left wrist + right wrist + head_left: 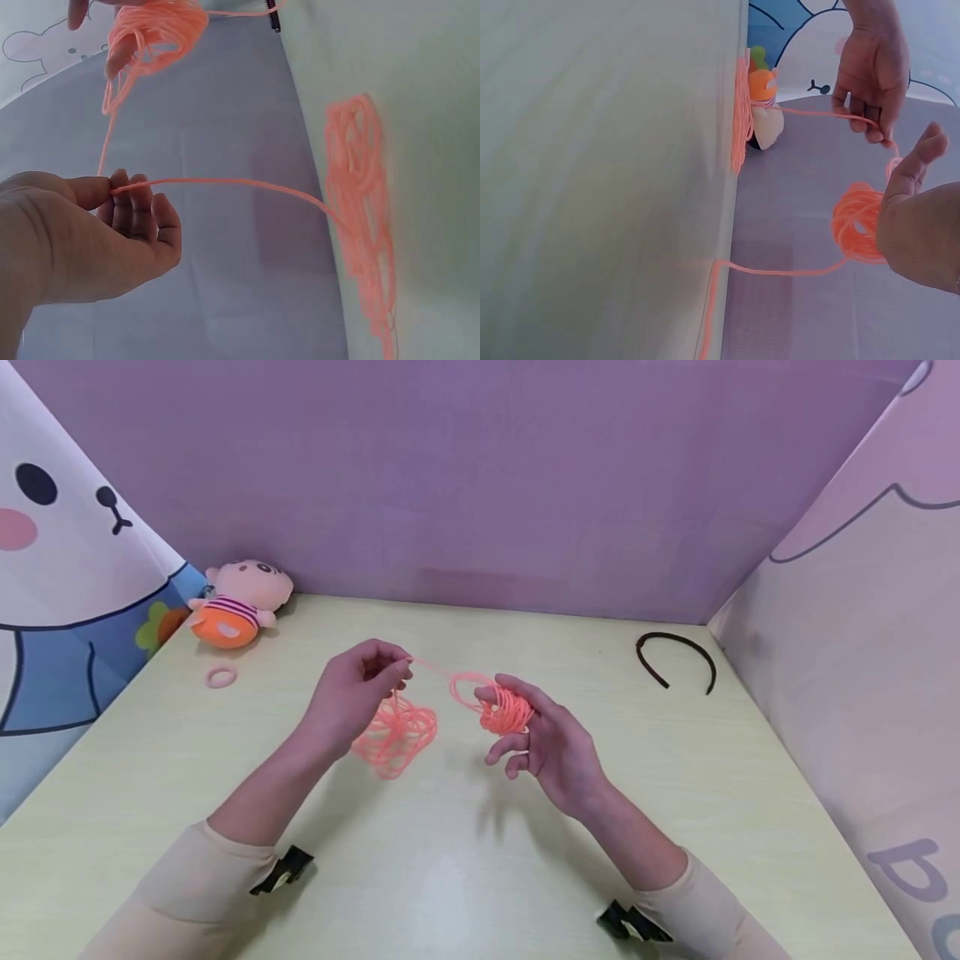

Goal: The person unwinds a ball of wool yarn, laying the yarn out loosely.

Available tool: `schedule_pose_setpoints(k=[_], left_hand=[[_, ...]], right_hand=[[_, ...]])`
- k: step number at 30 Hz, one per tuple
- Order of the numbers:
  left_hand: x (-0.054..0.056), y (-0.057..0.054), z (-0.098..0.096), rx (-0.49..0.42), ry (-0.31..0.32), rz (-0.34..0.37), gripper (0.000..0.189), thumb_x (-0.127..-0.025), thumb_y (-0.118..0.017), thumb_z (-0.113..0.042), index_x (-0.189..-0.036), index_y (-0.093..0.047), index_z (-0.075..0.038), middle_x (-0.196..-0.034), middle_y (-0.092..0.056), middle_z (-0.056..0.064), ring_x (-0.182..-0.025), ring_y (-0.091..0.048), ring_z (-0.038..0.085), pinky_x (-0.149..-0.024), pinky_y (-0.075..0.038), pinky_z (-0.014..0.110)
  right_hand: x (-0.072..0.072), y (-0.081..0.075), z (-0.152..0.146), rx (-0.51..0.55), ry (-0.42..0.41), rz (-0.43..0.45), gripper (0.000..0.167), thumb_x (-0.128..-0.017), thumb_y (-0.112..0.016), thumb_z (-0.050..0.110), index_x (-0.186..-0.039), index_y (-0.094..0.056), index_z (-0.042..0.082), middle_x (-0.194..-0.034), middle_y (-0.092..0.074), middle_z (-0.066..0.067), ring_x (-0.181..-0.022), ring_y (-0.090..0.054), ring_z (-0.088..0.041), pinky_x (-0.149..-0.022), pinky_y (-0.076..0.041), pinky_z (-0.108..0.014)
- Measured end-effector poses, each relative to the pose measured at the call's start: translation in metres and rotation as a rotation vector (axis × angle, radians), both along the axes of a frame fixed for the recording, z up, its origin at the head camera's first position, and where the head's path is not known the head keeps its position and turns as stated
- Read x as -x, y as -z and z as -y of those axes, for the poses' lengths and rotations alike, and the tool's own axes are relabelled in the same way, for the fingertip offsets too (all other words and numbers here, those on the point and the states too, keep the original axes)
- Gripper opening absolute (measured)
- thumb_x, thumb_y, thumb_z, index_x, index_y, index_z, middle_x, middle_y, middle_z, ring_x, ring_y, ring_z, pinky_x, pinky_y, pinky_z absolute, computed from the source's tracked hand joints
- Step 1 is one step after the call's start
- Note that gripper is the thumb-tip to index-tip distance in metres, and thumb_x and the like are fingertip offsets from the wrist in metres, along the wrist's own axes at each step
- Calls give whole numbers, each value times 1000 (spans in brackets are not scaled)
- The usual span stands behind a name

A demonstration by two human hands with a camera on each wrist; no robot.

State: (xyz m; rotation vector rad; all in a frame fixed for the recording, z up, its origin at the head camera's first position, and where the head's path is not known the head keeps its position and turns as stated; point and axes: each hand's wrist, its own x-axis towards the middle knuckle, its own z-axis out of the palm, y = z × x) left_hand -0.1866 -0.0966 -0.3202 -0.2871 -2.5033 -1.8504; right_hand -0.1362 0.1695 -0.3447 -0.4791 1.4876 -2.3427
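Note:
My left hand (360,685) pinches a thin strand of neon-orange cord between thumb and fingertips. From that pinch one length runs down to a loose tangle of cord (396,735) on the table. Another length stretches rightward to a wound bundle of the same cord (507,710). That bundle is looped round fingers of my right hand (558,752), whose lower fingers stay loosely bent beside it. The left wrist view shows the pinched strand (225,181) above the table. In the right wrist view, my right thumb (919,157) points up, and a tail of cord (787,272) hangs from the bundle.
A plush toy (236,602) in orange and stripes sits at the table's back left corner, with a pink ring (221,677) before it. A black headband (678,647) lies at the back right. Printed cloth walls (480,485) bound the table.

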Motion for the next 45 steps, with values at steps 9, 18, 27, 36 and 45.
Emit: schedule_pose_setpoints(k=[9, 18, 27, 36, 45], left_hand=[[0, -11, 9, -96, -132, -54, 23, -104, -59, -19, -120, -62, -3, -107, -65, 11, -99, -63, 25, -80, -53, 24], [6, -13, 20, -133, -265, -27, 23, -106, -55, -24, -122, -60, -8, -110, -63, 8, -96, -62, 19, -82, -52, 27], [17, -7, 33, -79, -373, 26, 27, -107, -52, -28, -126, -58, -9, -113, -55, 3, -100, -57, 18, -76, -47, 23], [16, 4, 21, 166, -115, -57, 26, -103, -54, -9, -128, -57, -2, -127, -58, 14, -116, -52, 29, -90, -47, 41], [-9, 19, -17, 318, 406, 75, 29, -99, -67, -25, -126, -66, -13, -121, -66, 2, -117, -59, 23, -97, -48, 46]], right_hand=[[0, -1, 0, -11, 32, 3, 49, -108, -29, 36, -150, -42, 15, -146, -51, -7, -76, -72, -18, -58, -53, -26], [1, -1, 0, 29, 59, 22, 49, -108, -28, 35, -150, -42, 14, -146, -52, -7, -74, -71, -18, -55, -50, -25], [2, 0, -2, 115, 39, 28, 48, -108, -27, 33, -149, -40, 13, -138, -58, -3, -74, -70, -19, -54, -48, -25], [2, 0, -2, 139, 19, 30, 46, -108, -26, 32, -147, -43, 13, -137, -58, -5, -73, -70, -18, -53, -47, -24], [2, 4, -3, 199, -57, 4, 50, -108, -25, 35, -150, -40, 12, -141, -55, -6, -77, -71, -19, -56, -51, -25]])
